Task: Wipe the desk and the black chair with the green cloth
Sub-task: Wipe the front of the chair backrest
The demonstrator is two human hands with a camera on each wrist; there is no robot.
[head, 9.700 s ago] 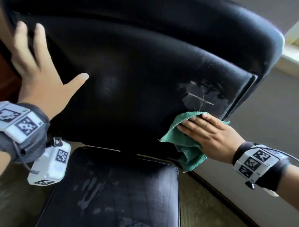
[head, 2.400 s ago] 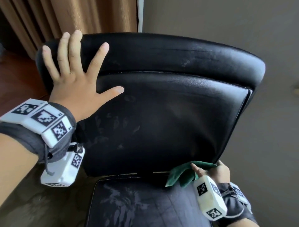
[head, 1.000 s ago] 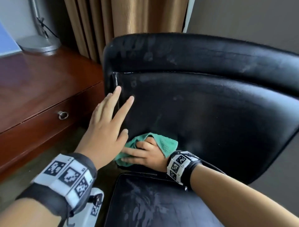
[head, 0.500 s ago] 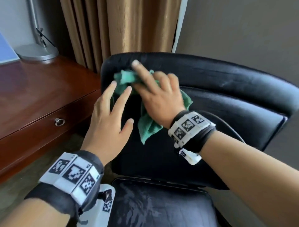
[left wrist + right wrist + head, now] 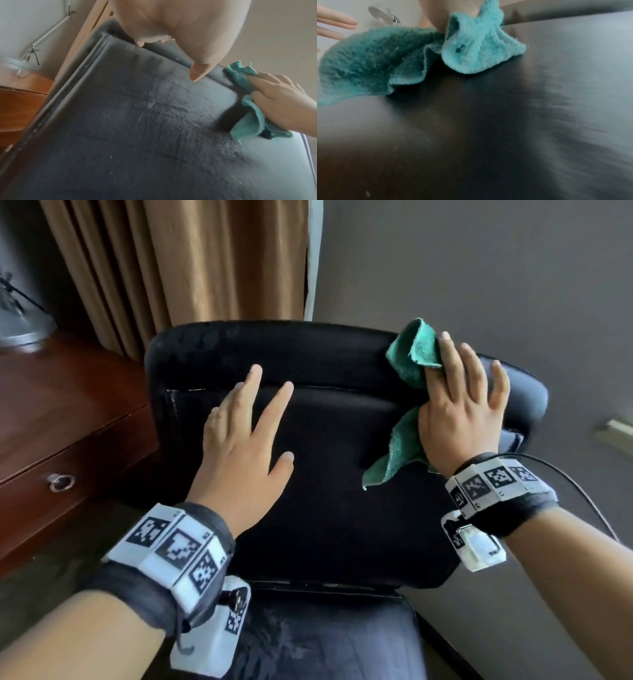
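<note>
Green cloth (image 5: pixel 412 361): bunched on the black chair (image 5: pixel 335 508) backrest's upper right corner, under my right hand (image 5: pixel 459 419).
Right grip: fingers straight, spread, pressing the cloth down; thumb hidden from me.
Left hand (image 5: pixel 246 453): grip spread over the backrest's upper left.
Around: desk (image 5: pixel 51 405) just left of the chair, curtain (image 5: pixel 191 258) behind.
In the way: a loose cloth fold hangs below my palm.
</note>
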